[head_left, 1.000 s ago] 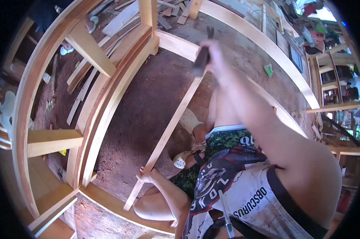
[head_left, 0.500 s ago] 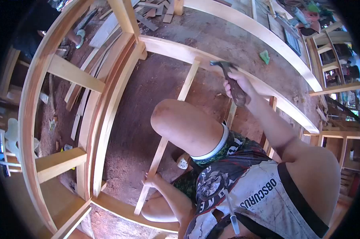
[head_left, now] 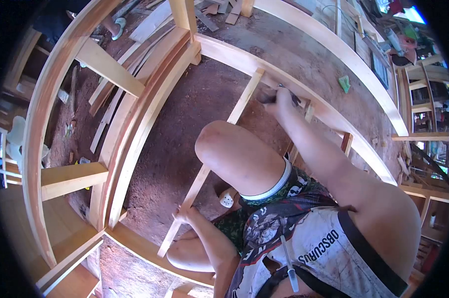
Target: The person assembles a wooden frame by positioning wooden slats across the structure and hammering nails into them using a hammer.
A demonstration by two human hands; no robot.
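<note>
My right hand (head_left: pixel 284 102) is wrapped around a claw hammer (head_left: pixel 267 98), low beside the inner face of the far frame rail (head_left: pixel 229 53). The hammer is partly hidden by the hand and a little smeared. Near it, the far end of a narrow wooden slat (head_left: pixel 245 99) meets that rail. My left hand (head_left: pixel 183 214) grips the same slat close to its near end, which lies by the near rail (head_left: pixel 135 253). My raised knee covers the slat's middle.
Wooden framing with short crosspieces (head_left: pixel 75 180) stands at the left. Loose boards (head_left: pixel 152 22) lie on the dirt floor behind it. Another person's foot (head_left: pixel 118 28) shows at the upper left. A green scrap (head_left: pixel 344 84) lies beyond the far rail.
My right hand has swung the hammer down from above the far rail to beside its inner face. The left hand stays on the slat. The whole view has shifted slightly.
</note>
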